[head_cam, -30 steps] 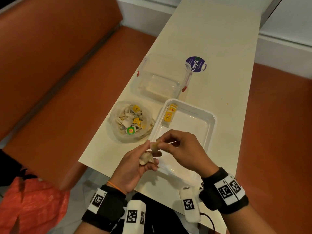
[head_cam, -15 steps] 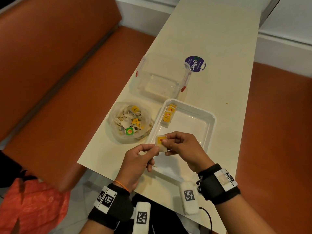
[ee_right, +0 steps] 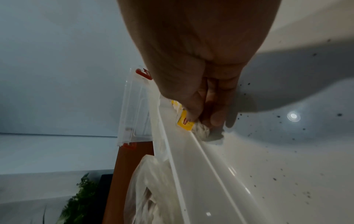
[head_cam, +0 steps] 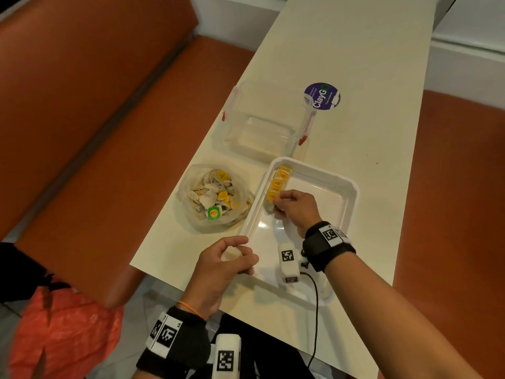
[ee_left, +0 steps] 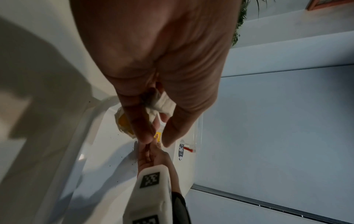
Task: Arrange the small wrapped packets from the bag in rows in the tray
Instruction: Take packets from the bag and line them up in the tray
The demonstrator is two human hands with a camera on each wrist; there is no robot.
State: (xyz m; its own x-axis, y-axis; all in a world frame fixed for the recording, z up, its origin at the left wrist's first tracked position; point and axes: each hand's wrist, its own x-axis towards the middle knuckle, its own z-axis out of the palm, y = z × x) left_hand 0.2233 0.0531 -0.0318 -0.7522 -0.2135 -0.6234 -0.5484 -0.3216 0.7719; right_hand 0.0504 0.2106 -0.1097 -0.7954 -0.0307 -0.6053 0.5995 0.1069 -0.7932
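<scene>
1. The right hand (head_cam: 295, 207) reaches into the white tray (head_cam: 347, 203), its fingers curled together and pinching a packet (ee_right: 184, 122) with a yellow label, which it holds down at the tray's left wall.
2. That packet sits at the near end of a row of packets (head_cam: 278, 181) lined up along the same left wall, their yellow labels facing up.
3. The left hand (head_cam: 226, 263) hovers over the near left corner of the tray, fingers curled round a crumpled pale packet (ee_left: 162, 104); the thumb and forefinger nearly meet above it.
4. In the left wrist view the pale packet is tucked between the palm and the bent fingers, with the right hand seen beyond it inside the tray.
5. A clear plastic bag (head_cam: 216, 198) lies on the tabletop (head_cam: 355, 64) just to the left of the tray, open at the top and holding a heap of pale packets, several with yellow labels and one with a green label.
6. A clear box (head_cam: 262, 124) with red clips stands behind the bag and the tray, close to the tray's far edge.
7. A round purple sticker (head_cam: 322, 96) is on the tabletop just beside the box's right far corner.
8. Both wrists wear black bands with printed square markers, and a white camera block (head_cam: 288, 262) hangs under the right wrist above the tray's near part.
9. An orange bench seat (head_cam: 95, 132) runs along the left side of the tabletop.
</scene>
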